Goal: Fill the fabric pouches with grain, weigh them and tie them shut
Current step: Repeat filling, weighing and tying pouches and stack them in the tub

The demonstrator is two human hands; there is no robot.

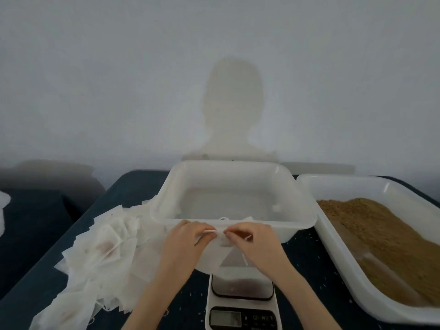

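Both grips are narrow pinches: the left hand (188,236) and right hand (252,241) each hold an end of the thin white drawstring (210,231) at the mouth of the white fabric pouch (214,253), hanging above the white digital kitchen scale (241,303). Wrists are level, fingers curled inward, meeting before the clear plastic tub (238,220). Uneven pulling could probably slip the knot, spilling grain onto the dark desk (309,258).
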